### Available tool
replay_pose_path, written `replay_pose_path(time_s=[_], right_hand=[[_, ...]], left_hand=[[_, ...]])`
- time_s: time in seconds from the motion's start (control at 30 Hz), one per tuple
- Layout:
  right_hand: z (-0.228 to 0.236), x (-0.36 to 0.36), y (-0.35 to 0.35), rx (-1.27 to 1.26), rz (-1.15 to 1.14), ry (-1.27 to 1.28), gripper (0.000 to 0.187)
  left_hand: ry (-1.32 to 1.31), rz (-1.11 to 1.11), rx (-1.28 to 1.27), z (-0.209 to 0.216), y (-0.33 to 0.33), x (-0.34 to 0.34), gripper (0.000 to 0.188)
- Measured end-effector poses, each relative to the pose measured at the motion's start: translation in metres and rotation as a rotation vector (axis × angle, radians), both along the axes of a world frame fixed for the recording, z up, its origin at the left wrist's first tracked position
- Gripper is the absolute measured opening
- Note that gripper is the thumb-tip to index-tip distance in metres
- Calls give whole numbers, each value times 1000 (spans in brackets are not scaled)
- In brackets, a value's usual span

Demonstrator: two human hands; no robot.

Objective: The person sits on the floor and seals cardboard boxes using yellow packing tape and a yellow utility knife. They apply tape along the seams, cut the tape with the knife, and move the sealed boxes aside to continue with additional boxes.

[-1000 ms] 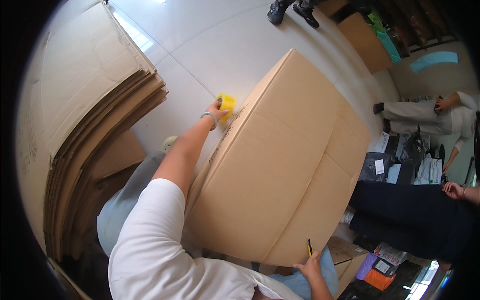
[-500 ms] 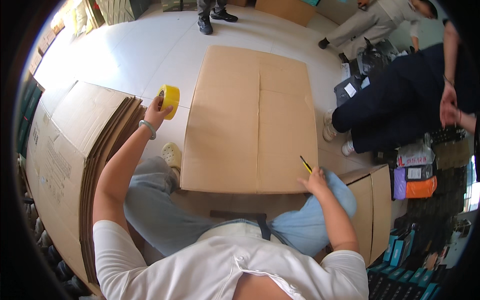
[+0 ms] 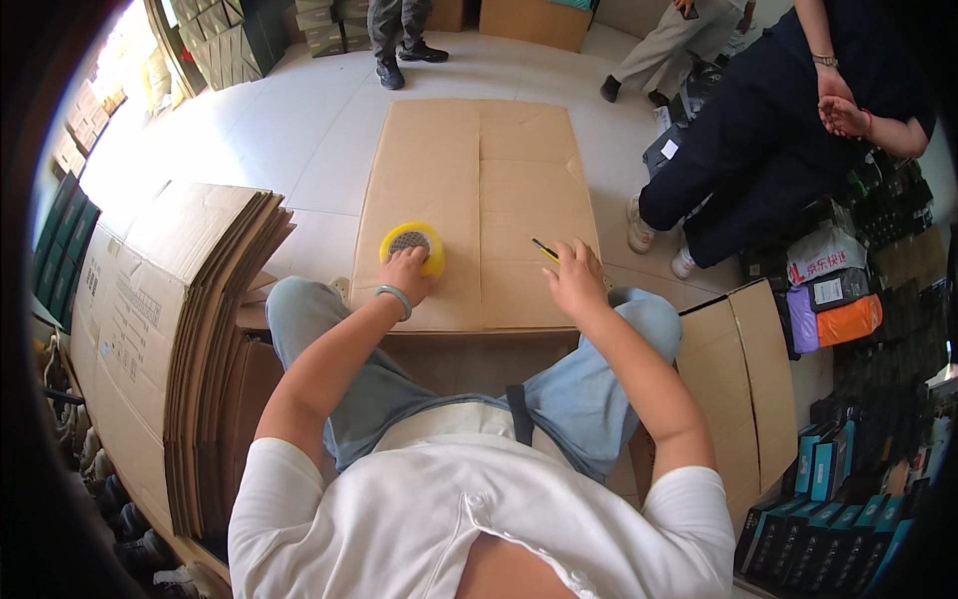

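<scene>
A large closed cardboard carton [image 3: 429,165] stands before my knees, with a seam running down the middle of its top. Over the near left part of that top, my left hand [image 3: 404,272] is closed on a roll of yellow packing tape [image 3: 436,258]; whether the roll touches the cardboard I cannot tell. My right hand [image 3: 581,285], near the carton's right edge, grips a slim yellow and black utility knife [image 3: 544,249] that points up and left. The knife's lower end is hidden by my fingers.
Flattened cardboard boxes [image 3: 190,290] are stacked at my left. Another carton [image 3: 733,369] stands at my right knee. A person in dark trousers [image 3: 738,170] stands close on the right, near bagged parcels [image 3: 833,319]. Further people stand at the far side.
My left hand has brought the tape from left of the carton to over its top. My right hand with the knife has shifted slightly up and left. The view has shifted too.
</scene>
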State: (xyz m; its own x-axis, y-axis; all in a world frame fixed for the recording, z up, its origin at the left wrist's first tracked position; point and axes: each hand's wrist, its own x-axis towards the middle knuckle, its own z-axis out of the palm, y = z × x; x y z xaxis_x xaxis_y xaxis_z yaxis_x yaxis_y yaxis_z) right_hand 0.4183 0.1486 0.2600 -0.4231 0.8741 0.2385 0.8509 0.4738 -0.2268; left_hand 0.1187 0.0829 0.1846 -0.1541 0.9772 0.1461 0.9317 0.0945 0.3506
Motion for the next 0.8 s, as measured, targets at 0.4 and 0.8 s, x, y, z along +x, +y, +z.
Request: replay_pose_path(time_s=[0.4, 0.8], right_hand=[[287, -19, -196, 541, 1051, -112, 35], [305, 23, -220, 515, 602, -273, 33]], left_hand=[[99, -97, 114, 46, -11, 39, 53], [-187, -825, 55, 301, -129, 90, 27]])
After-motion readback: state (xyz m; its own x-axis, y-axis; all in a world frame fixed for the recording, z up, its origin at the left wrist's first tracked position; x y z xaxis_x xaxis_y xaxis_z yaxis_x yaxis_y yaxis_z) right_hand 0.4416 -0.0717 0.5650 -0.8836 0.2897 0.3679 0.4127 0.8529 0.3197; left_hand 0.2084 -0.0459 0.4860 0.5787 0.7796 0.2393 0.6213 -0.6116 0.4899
